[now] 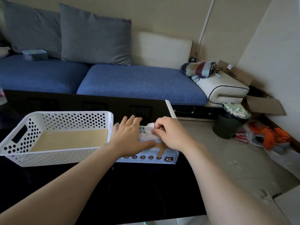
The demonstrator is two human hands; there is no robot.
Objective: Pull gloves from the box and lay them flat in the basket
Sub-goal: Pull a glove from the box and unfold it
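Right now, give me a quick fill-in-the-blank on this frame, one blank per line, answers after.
1. The left hand lies flat on top of the glove ____.
2. The right hand pinches a white glove at the box opening; no gloves lie in the white ____ yet.
3. The size printed on the box front is ____.
4. The basket sits to the ____ of the box.

Answers: box; basket; XL; left

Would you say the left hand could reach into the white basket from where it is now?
Probably yes. The left hand rests flat on the glove box, right beside the basket. The basket's top is open, holds no gloves yet, and nothing stands between them.
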